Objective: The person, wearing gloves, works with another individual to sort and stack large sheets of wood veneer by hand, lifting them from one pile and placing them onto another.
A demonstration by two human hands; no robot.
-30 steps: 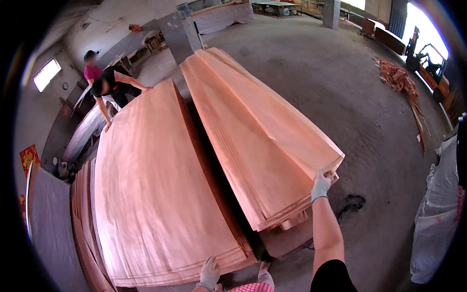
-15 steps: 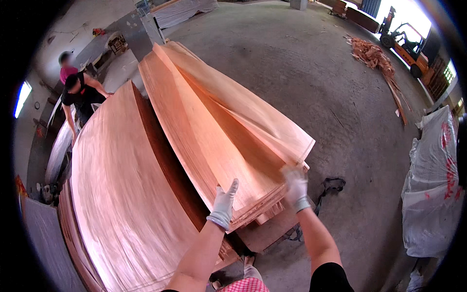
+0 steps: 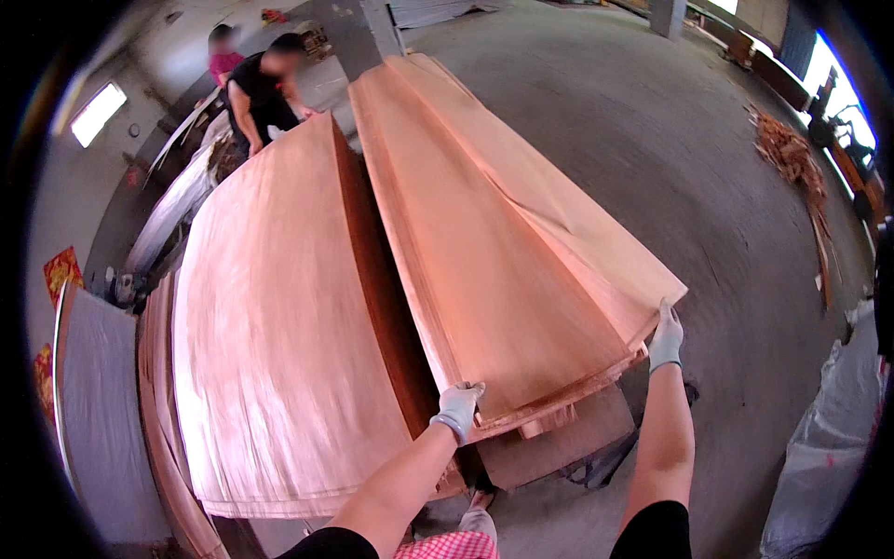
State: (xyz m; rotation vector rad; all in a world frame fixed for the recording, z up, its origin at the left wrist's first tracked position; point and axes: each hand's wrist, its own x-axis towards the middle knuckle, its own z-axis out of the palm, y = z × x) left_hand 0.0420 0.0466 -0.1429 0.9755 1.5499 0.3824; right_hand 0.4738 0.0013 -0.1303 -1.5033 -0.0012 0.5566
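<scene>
A right-hand stack of thin reddish wood veneer [image 3: 503, 279] lies lengthwise ahead of me, its top sheets loose. My gloved left hand [image 3: 459, 408] is closed at the near left corner of this stack, fingertips pinching the edge of a veneer sheet. At the near right corner my gloved right hand [image 3: 665, 337] grips a folded-over veneer sheet [image 3: 596, 252], thumb on top and the other fingers partly hidden. That sheet lies slanted along the right side with a raised crease. To the left stands a wider veneer stack [image 3: 279, 326], a dark gap between the two.
A co-worker in black [image 3: 265, 93] holds the far end of the left stack; another person [image 3: 223, 58] stands behind. Under the right stack is a board base [image 3: 559, 443]. Veneer scraps [image 3: 792, 154] lie on the floor far right, and a plastic-wrapped stack [image 3: 824, 438] stands near right.
My left hand has closed from an open, thumb-up pose onto the stack's corner. My right hand, blurred before, now grips the sheet's corner. The raised fold has flattened; the whole view has shifted.
</scene>
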